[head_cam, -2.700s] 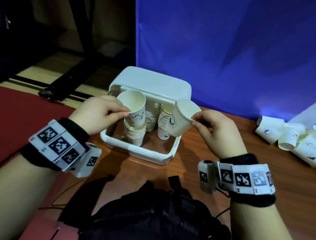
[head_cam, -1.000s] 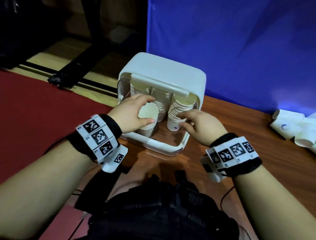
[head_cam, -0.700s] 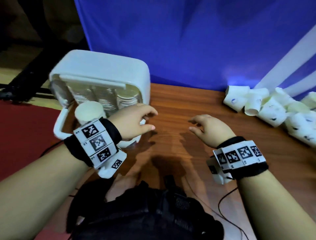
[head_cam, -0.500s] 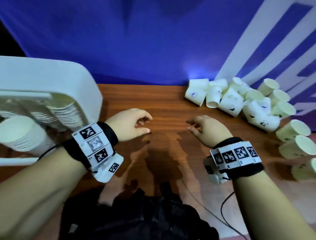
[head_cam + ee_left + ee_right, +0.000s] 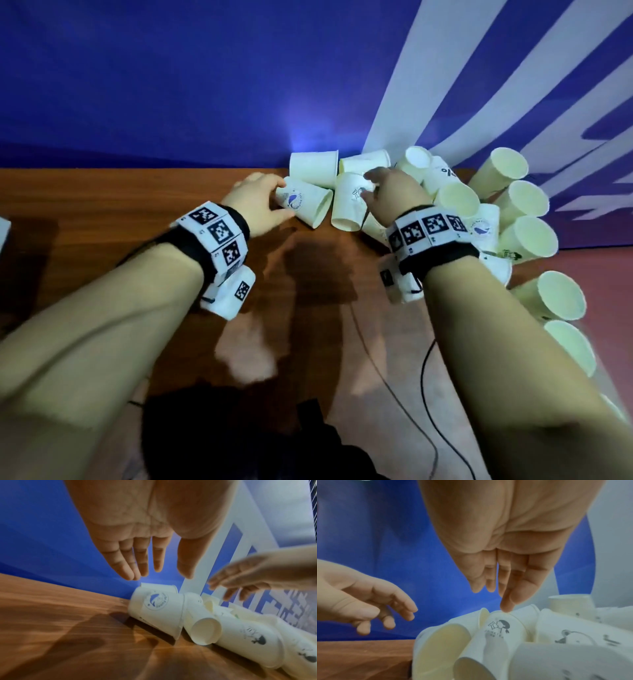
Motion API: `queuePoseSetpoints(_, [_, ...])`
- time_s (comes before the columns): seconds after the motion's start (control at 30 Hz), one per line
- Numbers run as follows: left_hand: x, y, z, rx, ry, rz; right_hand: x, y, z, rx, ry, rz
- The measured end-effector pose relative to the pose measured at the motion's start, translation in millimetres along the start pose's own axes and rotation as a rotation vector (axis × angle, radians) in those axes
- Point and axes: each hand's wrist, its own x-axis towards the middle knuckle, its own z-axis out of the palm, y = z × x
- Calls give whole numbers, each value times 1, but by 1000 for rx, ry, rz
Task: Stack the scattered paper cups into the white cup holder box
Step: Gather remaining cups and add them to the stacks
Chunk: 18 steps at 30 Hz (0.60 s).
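Observation:
Several white paper cups (image 5: 513, 212) lie tumbled on the wooden table (image 5: 102, 198) against the blue backdrop. My left hand (image 5: 270, 198) hovers with straight fingers just over a lying cup with a blue round logo (image 5: 303, 205); in the left wrist view the left hand (image 5: 163, 573) is a little above that cup (image 5: 156, 609). My right hand (image 5: 371, 186) reaches over a cup printed with a drinking figure (image 5: 351, 205). One fingertip (image 5: 505, 608) touches that cup's base (image 5: 498, 630). The white cup holder box shows only as a sliver (image 5: 3, 233) at the far left edge.
A blue backdrop with white stripes (image 5: 411, 85) stands right behind the cups. A thin black cable (image 5: 424, 377) trails across the table near my right forearm. A dark object (image 5: 239, 435) sits at the near edge. A red surface (image 5: 603, 274) adjoins the table on the right.
Both hands left the box after setting cups in it and swung right to the pile. The view turned with them, so the box slid out at the left.

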Motion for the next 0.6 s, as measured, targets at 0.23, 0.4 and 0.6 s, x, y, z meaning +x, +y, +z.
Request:
queuePoseSetpoints(0.23, [47,35,32,126,-21,7,60,1,22,-105,-159,34])
queuePoseSetpoints(0.4, [45,36,29,227,11,69,49,5,19,-38,-140,-1])
queuePoseSetpoints(0.6, [12,15,-3,237,79,60,-14,-16,2,86,-33,-99])
